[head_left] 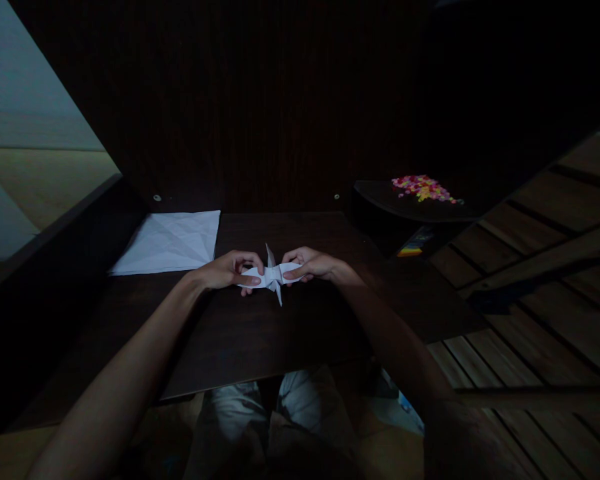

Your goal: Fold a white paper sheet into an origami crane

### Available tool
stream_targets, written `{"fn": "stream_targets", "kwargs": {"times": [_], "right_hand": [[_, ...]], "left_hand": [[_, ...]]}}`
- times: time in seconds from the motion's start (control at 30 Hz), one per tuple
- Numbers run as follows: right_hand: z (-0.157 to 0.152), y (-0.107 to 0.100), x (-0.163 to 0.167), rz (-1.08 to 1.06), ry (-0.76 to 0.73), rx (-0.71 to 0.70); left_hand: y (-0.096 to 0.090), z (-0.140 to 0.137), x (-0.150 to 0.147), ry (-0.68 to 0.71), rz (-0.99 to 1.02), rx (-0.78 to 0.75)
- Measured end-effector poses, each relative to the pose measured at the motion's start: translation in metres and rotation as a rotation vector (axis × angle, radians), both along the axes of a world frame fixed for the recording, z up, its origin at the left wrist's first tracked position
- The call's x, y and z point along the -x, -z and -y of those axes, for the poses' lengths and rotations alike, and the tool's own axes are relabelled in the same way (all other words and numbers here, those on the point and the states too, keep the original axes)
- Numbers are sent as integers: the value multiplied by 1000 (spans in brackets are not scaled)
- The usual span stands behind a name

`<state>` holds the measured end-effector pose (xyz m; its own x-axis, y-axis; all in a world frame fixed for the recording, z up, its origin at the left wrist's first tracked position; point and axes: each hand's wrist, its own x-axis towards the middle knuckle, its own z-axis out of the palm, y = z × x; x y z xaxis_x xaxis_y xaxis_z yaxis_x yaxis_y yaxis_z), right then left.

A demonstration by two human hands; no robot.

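A white folded paper crane (273, 275) is held between my two hands above the dark desk (240, 347). My left hand (237, 270) pinches its left wing between thumb and fingers. On the other side, my right hand (307, 264) grips the right wing the same way. One thin point of the paper sticks up away from me and another points down toward me. The wings are spread out sideways, and part of each is hidden under my fingers. Left of my hands lies creased white paper (175, 237), flat on the desk.
A rounded side shelf (380, 193) at the right carries a heap of small pink, red and yellow pieces (423, 188). The dark back panel (260, 120) rises behind the desk. Wooden slats (555, 220) stand at the far right. My knees are under the front edge.
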<state>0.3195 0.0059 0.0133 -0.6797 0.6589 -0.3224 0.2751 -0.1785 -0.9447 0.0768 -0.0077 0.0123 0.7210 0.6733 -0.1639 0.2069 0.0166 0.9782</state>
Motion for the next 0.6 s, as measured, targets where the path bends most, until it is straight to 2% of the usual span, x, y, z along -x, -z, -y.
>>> {"fn": "stream_targets", "kwargs": {"times": [0.4,0.6], "right_hand": [[-3,3,-3,-56,-24,46],[-5,7,-4,-85,-29,35]], "left_hand": [[-7,2,3,140,1,-67],[-3,1,4,146,29,-82]]}}
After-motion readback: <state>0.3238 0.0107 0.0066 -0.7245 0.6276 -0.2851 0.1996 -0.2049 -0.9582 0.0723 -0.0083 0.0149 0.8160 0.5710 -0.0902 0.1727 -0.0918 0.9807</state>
